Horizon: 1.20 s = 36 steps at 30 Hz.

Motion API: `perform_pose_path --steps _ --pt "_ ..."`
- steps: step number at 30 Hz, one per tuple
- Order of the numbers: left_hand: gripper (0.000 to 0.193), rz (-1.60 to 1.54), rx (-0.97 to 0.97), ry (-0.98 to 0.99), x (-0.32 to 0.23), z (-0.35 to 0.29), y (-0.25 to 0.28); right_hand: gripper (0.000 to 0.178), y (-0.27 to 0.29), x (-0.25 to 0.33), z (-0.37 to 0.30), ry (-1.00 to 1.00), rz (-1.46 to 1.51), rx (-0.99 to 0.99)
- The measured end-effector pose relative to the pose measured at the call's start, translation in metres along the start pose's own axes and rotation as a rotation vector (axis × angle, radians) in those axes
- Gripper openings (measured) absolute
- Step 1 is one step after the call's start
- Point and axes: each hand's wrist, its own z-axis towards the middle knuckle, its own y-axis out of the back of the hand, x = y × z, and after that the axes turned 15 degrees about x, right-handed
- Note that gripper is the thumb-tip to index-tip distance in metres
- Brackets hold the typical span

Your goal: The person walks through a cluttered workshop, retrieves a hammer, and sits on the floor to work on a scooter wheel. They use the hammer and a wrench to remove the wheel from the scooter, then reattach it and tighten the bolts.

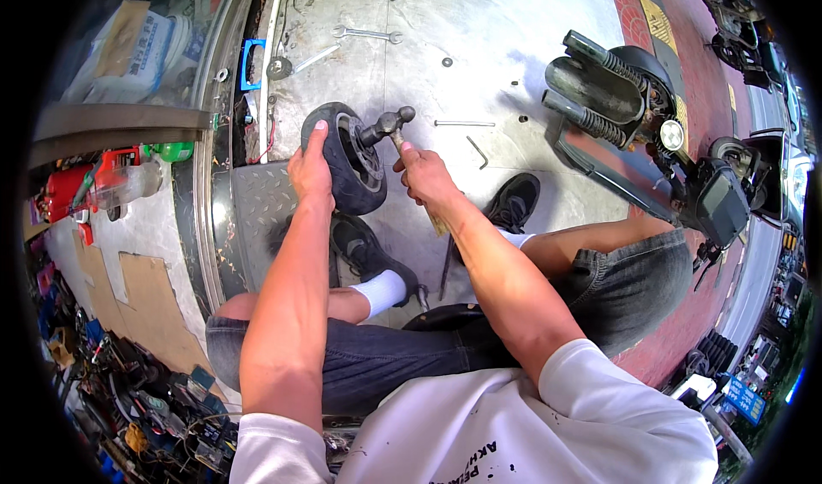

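Observation:
My left hand (312,174) grips a small black-tyred wheel (322,154) by its left side, the thumb lying on the tread. The wheel is held up on edge above the floor, its metal hub side turned to the right. My right hand (426,178) is closed round the wooden handle of a ball-peen hammer (390,124). The dark hammer head is at the wheel's hub; I cannot tell whether it touches. The handle's lower end shows below my right hand.
On the floor beyond lie an open-ended wrench (368,35), a metal rod (464,124), a hex key (477,152) and a dark disc (279,68). A scooter (616,99) with shock absorbers lies at the right. A glass-paned door frame (120,124) stands at the left, with cluttered parts (137,407) below.

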Motion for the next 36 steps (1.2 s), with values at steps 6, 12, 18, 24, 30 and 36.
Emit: perform_pose_path --steps 6,12,18,24,30,36 --pt "0.059 0.0 -0.003 -0.043 0.004 -0.001 0.001 0.053 0.001 0.001 0.005 0.052 0.154 -0.043" --pt "0.06 -0.027 0.02 -0.031 0.003 0.0 -0.002 0.053 0.004 -0.018 0.019 -0.035 0.236 -0.055" --pt "0.066 -0.015 -0.003 0.012 0.004 0.014 0.017 0.054 -0.002 -0.032 0.025 -0.021 0.27 0.031" --pt "0.065 -0.062 0.034 0.034 -0.006 0.001 0.0 0.054 -0.022 -0.067 0.032 0.204 0.171 -0.29" --pt "0.065 -0.098 0.049 0.052 -0.001 0.011 0.011 0.054 -0.019 -0.06 0.028 0.114 0.095 -0.205" --pt "0.068 -0.044 0.061 0.042 0.004 0.018 0.008 0.056 -0.008 -0.061 0.045 0.242 -0.057 -0.292"
